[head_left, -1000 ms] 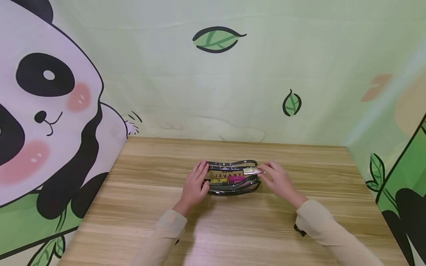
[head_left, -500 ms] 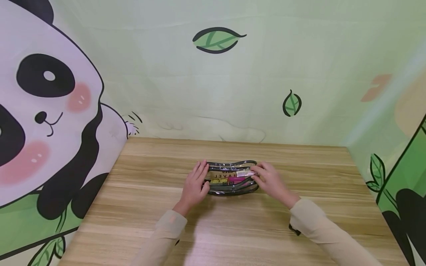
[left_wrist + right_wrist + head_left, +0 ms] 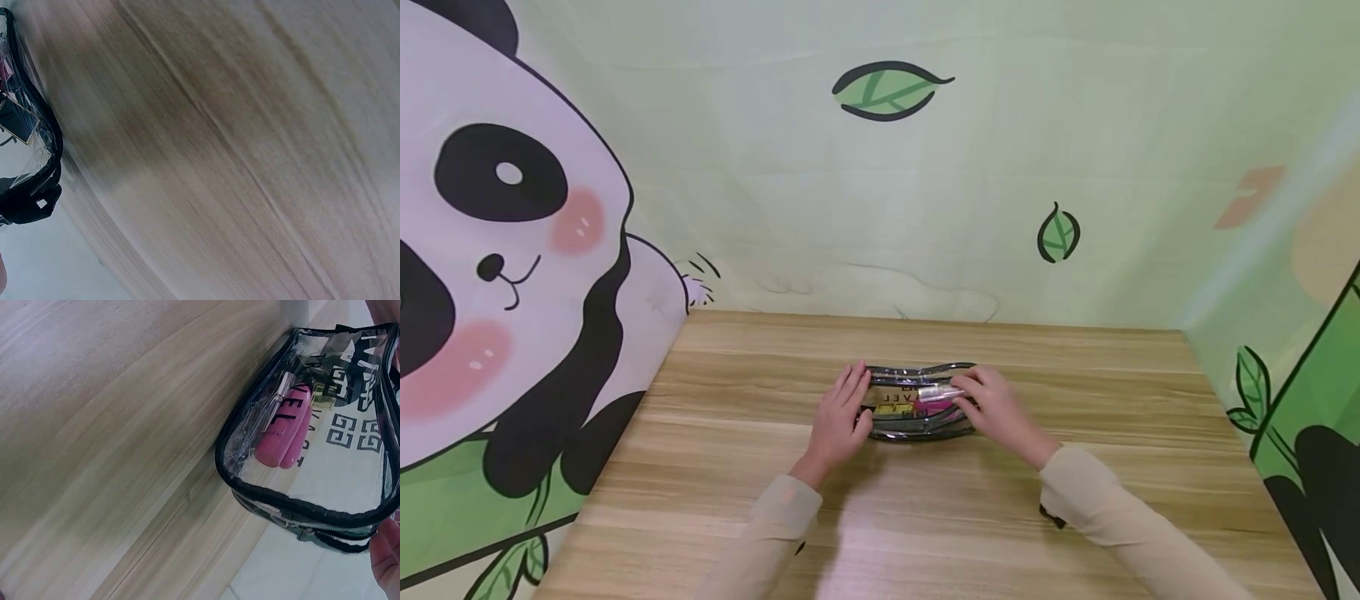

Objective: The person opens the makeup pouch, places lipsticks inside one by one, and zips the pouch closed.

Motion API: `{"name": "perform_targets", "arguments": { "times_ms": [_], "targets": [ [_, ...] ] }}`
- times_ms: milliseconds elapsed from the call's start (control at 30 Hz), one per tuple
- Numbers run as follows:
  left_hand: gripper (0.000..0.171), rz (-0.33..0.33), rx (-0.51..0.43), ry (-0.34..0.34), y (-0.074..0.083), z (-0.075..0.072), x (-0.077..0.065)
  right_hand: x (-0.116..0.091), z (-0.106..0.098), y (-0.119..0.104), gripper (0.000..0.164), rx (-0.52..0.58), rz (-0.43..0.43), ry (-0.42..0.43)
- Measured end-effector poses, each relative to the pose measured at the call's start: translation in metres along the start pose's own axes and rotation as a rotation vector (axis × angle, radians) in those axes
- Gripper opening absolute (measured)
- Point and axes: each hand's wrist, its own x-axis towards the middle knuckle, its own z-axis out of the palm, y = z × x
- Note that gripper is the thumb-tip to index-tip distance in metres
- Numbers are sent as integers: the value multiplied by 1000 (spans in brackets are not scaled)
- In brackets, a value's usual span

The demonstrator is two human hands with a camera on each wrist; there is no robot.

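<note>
A clear zip pouch [image 3: 917, 433] with black trim lies open-topped on the table, with dark lettering on its clear plastic. My left hand [image 3: 838, 414] grips its left end, fingers along the back rim and thumb at the front. My right hand [image 3: 1000, 410] pinches a small clear-and-silver tube [image 3: 934, 393] between thumb and fingers, held nearly level over the pouch's opening. Inside the pouch show a yellow item [image 3: 893, 409] and pink bottles [image 3: 284, 428]. The left wrist view catches just the pouch's black-trimmed end [image 3: 50, 125].
The wood-grain table [image 3: 715, 367] runs back to a pale green cloth backdrop [image 3: 775, 167] printed with leaves and a panda [image 3: 505, 275]. A small black piece [image 3: 1051, 517] shows under the right cuff.
My right hand has moved left with the tube, from the pouch's right end toward its middle. The left hand and the pouch have stayed in place.
</note>
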Motion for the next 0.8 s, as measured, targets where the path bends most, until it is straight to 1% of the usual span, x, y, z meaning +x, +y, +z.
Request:
{"name": "perform_targets", "arguments": {
  "times_ms": [133, 233, 300, 467, 667, 800],
  "targets": [
    [54, -1, 4, -3, 0, 0, 0, 3, 3, -5, 23, -17, -1, -32],
    [54, 10, 7, 7, 0, 0, 0, 5, 5, -8, 22, -25, -4, -54],
    [54, 21, 16, 17, 0, 0, 1, 7, 7, -10, 21, -31, -11, -54],
    [54, 41, 32, 39, 1, -1, 0, 9, 13, -15, 20, -23, -31, -22],
    [55, 39, 36, 41, 1, -1, 0, 10, 20, -20, 19, -19, 2, -53],
    [57, 29, 26, 35, 1, -1, 1, 11, 24, -22, 19, -26, 14, -55]
  ]
}}
